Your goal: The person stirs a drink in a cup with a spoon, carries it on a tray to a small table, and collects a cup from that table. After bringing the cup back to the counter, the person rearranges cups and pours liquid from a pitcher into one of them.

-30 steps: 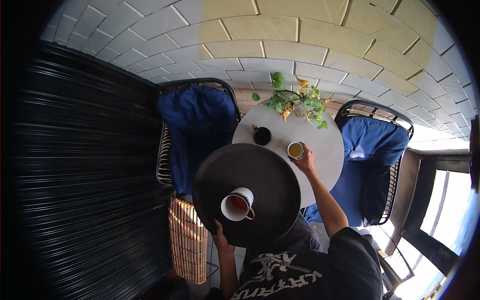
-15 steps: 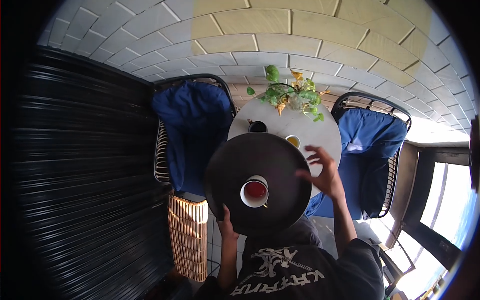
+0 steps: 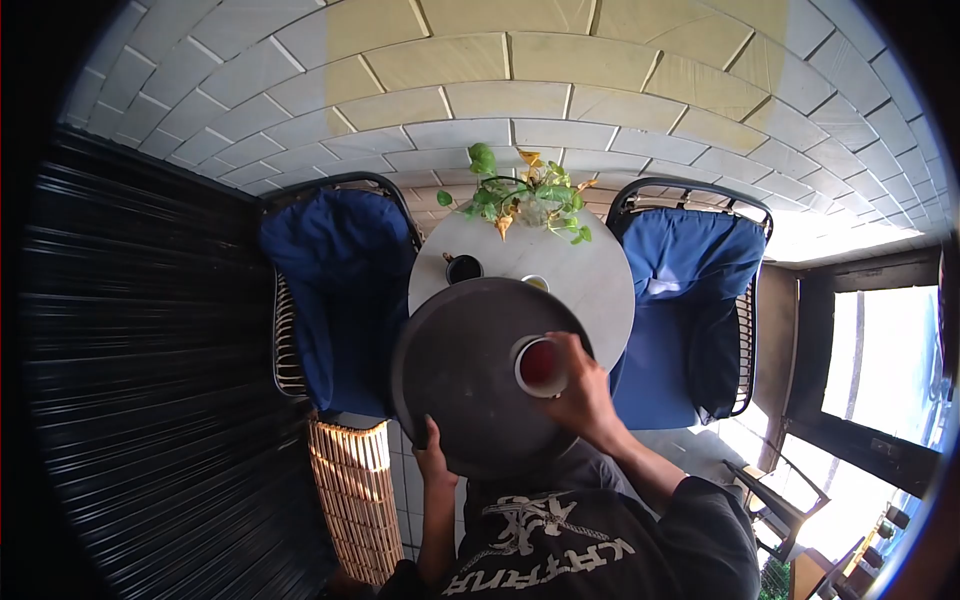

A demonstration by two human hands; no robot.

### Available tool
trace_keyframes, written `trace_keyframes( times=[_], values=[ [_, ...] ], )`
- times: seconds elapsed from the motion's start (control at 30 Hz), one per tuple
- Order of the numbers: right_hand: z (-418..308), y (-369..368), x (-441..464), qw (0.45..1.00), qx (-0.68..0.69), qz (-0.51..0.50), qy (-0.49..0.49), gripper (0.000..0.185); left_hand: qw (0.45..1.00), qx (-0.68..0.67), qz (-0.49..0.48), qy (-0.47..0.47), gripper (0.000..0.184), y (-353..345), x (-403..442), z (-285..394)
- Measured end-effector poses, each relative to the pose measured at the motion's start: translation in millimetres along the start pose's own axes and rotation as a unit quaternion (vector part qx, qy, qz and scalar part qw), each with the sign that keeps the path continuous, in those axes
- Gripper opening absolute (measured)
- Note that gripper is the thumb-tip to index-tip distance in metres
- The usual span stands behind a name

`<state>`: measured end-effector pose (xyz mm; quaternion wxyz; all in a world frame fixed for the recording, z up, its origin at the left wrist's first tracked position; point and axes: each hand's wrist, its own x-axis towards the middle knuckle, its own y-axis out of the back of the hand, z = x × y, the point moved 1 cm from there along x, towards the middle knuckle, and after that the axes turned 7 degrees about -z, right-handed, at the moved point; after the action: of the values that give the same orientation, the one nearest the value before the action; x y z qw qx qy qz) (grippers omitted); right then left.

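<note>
Pale block wall curves behind a round marble-look table set between two blue-cushioned armchairs, the left one and the right one. Over the table's near edge, the left hand grips the round dark tray by its near left rim, thumb on top. The right hand grasps the white cup of red liquid above the tray's right part; whether the cup touches the tray, I cannot tell. Beyond stand the black mug, a partly hidden cup and a leafy plant.
</note>
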<state>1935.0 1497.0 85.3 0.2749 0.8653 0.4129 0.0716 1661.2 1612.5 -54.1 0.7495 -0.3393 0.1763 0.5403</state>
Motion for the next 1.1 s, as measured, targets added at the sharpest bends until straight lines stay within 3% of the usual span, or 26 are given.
trace_keyframes(
  times=[0.13, 0.23, 0.4, 0.6, 0.77, 0.93, 1.0, 1.03, 1.1],
  values=[
    [14, 45, 23, 0.995, -0.058, 0.081, -0.032, 0.068, 0.995, -0.087, 0.016, 0.040, 0.061, 60, 4, -4],
    [68, 52, 51, 0.988, -0.082, 0.118, -0.051, 0.068, 0.995, -0.079, 0.061, 0.023, 0.063, 77, -10, 11],
    [179, 17, 87, 0.972, -0.171, 0.147, -0.073, 0.065, 0.987, -0.054, 0.148, -0.008, 0.073, 79, -40, 27],
    [219, -18, 104, 0.976, -0.139, 0.138, -0.096, 0.065, 0.977, -0.085, 0.197, -0.010, 0.078, 85, -57, 19],
    [249, -42, 111, 0.979, -0.101, 0.142, -0.101, 0.068, 0.979, -0.099, 0.173, -0.032, 0.077, 88, -61, 15],
    [249, -50, 105, 0.983, -0.049, 0.115, -0.135, 0.082, 0.977, -0.108, 0.184, -0.009, 0.077, 92, -60, 15],
    [210, -45, 100, 0.960, -0.202, 0.166, -0.103, 0.094, 0.978, -0.104, 0.181, -0.014, 0.078, 95, -58, 16],
    [192, -45, 99, 0.959, -0.200, 0.170, -0.105, 0.094, 0.979, -0.110, 0.171, -0.012, 0.079, 102, -57, 13],
    [159, -50, 102, 0.966, -0.198, 0.154, 0.055, 0.098, 0.981, -0.115, 0.156, -0.013, 0.080, 107, -52, 13]
  ],
)
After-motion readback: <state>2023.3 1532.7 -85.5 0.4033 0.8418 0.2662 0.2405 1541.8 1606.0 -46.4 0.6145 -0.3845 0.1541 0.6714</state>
